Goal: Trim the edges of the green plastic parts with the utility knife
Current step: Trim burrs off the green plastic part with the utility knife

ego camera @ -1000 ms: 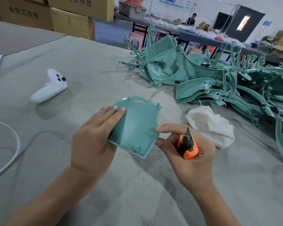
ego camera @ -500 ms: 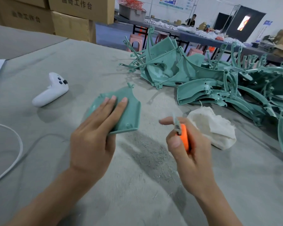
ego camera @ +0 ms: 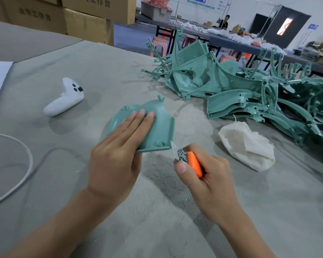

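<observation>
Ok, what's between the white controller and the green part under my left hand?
Nothing but bare grey table cover, as the head view shows, between the controller and the green part that the left hand rests on.

Teal-green plastic part (ego camera: pixel 158 125); orange utility knife (ego camera: pixel 194 163); white controller (ego camera: pixel 63 99), black buttons; off-white cloth (ego camera: pixel 248 146); grey table cover (ego camera: pixel 101 71).
</observation>
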